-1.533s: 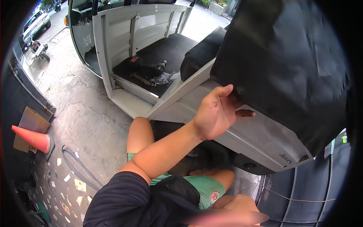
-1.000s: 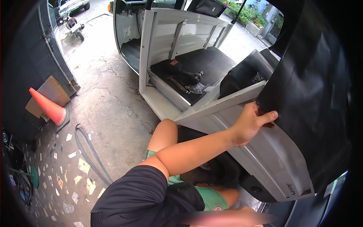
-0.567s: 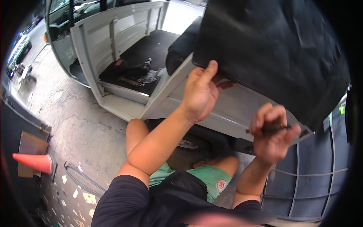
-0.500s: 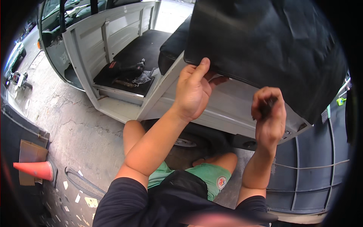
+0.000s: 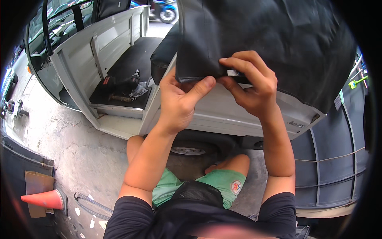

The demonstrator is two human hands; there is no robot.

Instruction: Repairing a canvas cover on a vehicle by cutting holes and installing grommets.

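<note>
Left hand (image 5: 181,101) and right hand (image 5: 254,83) work close together at the near lower corner of a black cover (image 5: 270,47), which drapes over the white side panel (image 5: 227,115) of a small vehicle. With my left I grip the hem, thumb on the outer face and fingers tucked behind, I judge to steady a limp edge that would otherwise swing. My right pinches a small dark object (image 5: 240,78) with a pale end (my fingers hide most of it, so I can't tell its kind) right against the hem, just beside my left thumb; having the hands so near each other probably stops the material from buckling between them. I'm seated low, knees apart before the wheel (image 5: 189,150), which seems to bring the hem within easy reach of both arms. To my left, a power drill (image 5: 123,85) lies beside a clear plastic bag (image 5: 140,91) on the vehicle's black floor, likely left there to be handy.
</note>
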